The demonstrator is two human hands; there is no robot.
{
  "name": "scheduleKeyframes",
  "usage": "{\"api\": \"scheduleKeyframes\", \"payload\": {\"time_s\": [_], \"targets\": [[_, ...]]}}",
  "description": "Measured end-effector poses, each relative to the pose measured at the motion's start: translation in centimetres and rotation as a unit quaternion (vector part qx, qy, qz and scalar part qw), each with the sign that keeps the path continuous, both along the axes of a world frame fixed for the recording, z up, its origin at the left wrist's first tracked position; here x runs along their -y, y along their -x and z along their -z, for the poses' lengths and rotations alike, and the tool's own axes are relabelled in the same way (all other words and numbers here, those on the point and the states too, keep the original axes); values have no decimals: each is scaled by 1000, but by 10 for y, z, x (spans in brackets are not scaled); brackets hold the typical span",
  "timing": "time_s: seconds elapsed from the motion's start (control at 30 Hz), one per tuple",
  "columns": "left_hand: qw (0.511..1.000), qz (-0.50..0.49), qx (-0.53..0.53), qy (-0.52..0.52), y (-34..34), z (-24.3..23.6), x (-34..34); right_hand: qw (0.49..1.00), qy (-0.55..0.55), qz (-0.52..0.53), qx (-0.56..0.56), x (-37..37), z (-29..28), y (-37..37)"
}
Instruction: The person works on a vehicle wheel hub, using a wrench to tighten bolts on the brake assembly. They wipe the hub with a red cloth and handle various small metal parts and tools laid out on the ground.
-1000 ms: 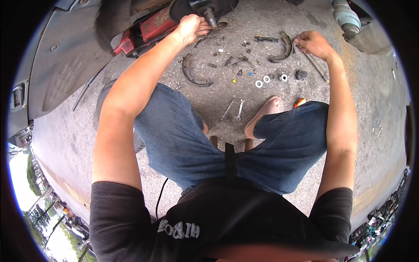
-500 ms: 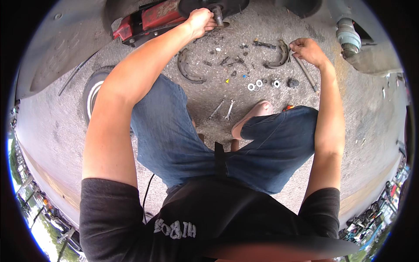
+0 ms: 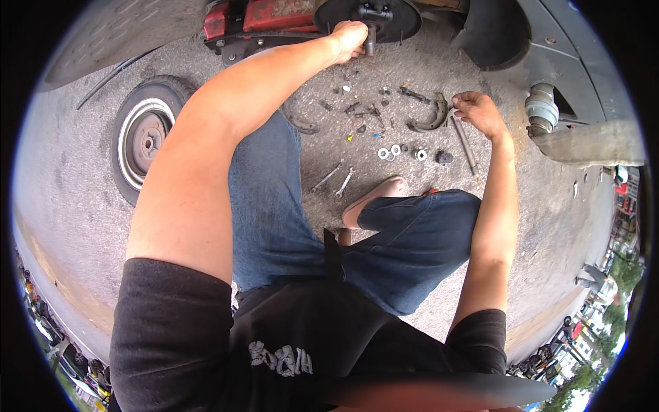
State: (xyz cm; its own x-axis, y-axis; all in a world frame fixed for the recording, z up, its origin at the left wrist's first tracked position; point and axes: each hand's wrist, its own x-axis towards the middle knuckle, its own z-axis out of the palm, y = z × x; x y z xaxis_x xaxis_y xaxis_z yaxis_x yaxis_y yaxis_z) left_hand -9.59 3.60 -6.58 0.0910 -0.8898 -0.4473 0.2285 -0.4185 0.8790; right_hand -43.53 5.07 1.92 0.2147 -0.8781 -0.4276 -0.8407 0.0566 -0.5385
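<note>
Swung round since the earlier frame, the view now takes in more of the wheel (image 3: 125,141), which lies on the ground (image 3: 549,206) left of the left arm; both hands keep their places. The left hand (image 3: 349,41) is up at the spindle (image 3: 371,47), fingers curled at its left side, below the dark round plate (image 3: 403,22). Its thumb is hidden, so I cannot tell whether it grips the spindle.

The right hand (image 3: 480,113) hangs over the ground, thumb and fingertips drawn near each other; whether they pinch anything is too small to tell. The right brake shoe (image 3: 434,123) lies just left of those fingertips, its hollow facing up and left. A bar (image 3: 466,147) runs from just below them toward the person.

The left brake shoe (image 3: 303,126) lies near the left forearm. Small dark parts (image 3: 373,110) are scattered between the two shoes. Nearer the person lie washers (image 3: 379,154) and two wrenches (image 3: 345,182).
</note>
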Motion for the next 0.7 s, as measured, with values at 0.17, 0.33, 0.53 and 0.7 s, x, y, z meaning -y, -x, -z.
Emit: {"api": "scheduleKeyframes", "payload": {"time_s": [0.17,0.33,0.53,0.7], "targets": [[999,33,32,-17,0,9,4,1000,-6,0,21,2,-1,-6],[999,25,31,-34,1,-3,-1,1000,-9,-3,-15,9,-2,-11],[996,83,25,-29,-9,-17,-12,1000,-12,0,17,3,-6,-15],[990,130,2,-51,-21,-15,-11,1000,-17,-2,-3,-7,-5,4]]}}
